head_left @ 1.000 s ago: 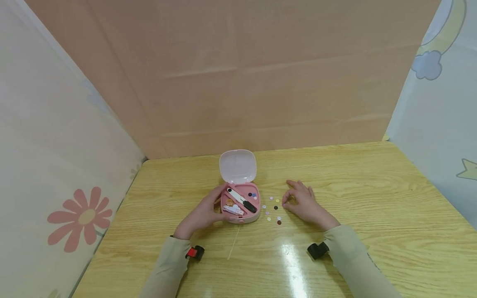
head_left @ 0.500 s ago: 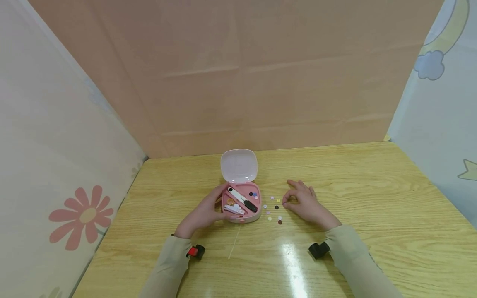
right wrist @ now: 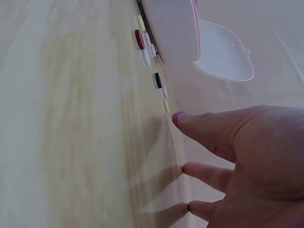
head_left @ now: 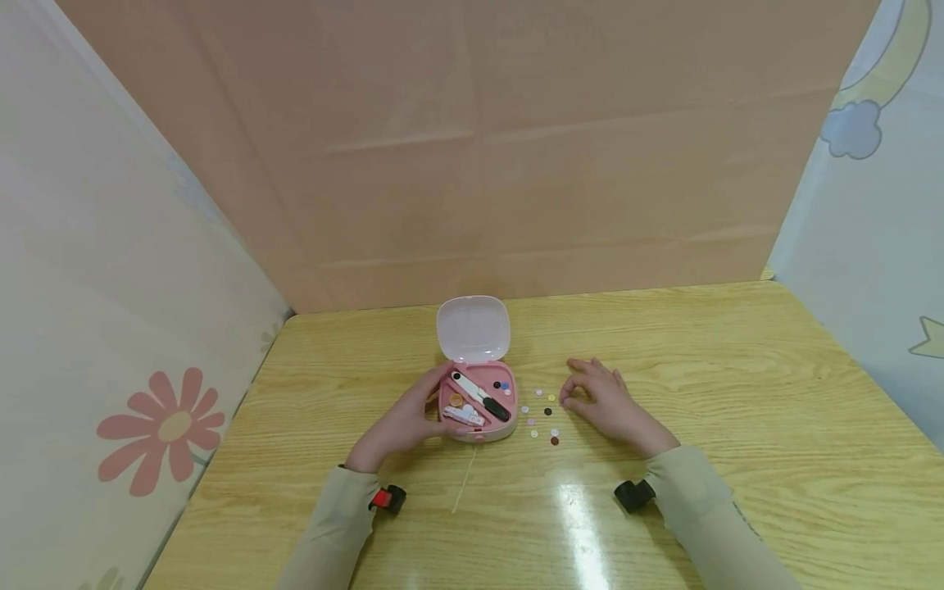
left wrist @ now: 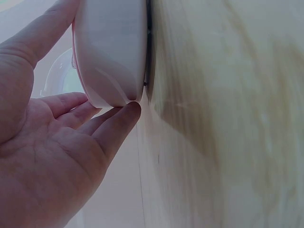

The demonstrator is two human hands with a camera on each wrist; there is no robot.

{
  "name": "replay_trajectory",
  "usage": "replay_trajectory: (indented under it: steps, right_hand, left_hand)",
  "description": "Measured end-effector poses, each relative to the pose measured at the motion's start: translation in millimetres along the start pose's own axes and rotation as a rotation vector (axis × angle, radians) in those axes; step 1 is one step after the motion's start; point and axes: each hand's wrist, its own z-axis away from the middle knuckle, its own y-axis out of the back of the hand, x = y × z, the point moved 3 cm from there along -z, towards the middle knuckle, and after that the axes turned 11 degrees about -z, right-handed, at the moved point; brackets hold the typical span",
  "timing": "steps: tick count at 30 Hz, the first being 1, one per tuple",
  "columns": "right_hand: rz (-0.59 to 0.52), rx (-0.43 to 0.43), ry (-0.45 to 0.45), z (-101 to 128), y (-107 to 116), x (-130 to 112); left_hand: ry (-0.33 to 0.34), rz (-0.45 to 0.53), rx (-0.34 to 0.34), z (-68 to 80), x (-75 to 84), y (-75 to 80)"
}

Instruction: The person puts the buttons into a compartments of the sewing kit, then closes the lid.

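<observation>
Sewing box [head_left: 477, 406]: pink, lid [head_left: 473, 328] open and standing up behind it; sits on the wooden surface [head_left: 737, 393], touching the left fingers.
Box contents: black-and-white tool [head_left: 481, 396] lying diagonally, white clips, orange disc, a few dark and blue buttons.
Left hand [head_left: 401, 422]: fingers [left wrist: 114, 128] relaxed and straight, cupping the box's left side; thumb along its far edge.
Right hand [head_left: 605, 403]: fingers loosely curled, holding nothing, tips resting on the surface.
Loose buttons [head_left: 543, 415]: small, white, yellow, pink, dark; scattered between the box and the right fingers.
Thin white stick [head_left: 463, 479]: just near of the box.
Writing: none legible.
</observation>
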Motion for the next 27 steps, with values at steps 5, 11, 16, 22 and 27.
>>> replay_trajectory:
  steps: [5,11,16,22,27]
  right_hand:
    - [-0.002,-0.001,-0.003,0.0,1.5,-0.7]
    - [0.015,0.001,0.019,-1.0,3.1,-3.8]
    - [0.053,0.012,0.04,-2.3,3.2,-6.9]
    - [0.09,0.022,0.032,-3.2,2.5,-8.2]
    - [0.094,0.024,0.029,-3.2,1.6,-9.1]
  left_hand:
    - [0.003,-0.006,0.0,-0.1,-0.6,-0.1]
    - [0.008,-0.007,0.0,-0.3,-1.1,0.1]
    - [-0.008,-0.009,0.003,0.4,0.0,0.4]
    - [0.015,-0.009,0.0,0.3,0.3,0.6]
    - [0.021,-0.009,0.001,0.0,0.3,0.6]
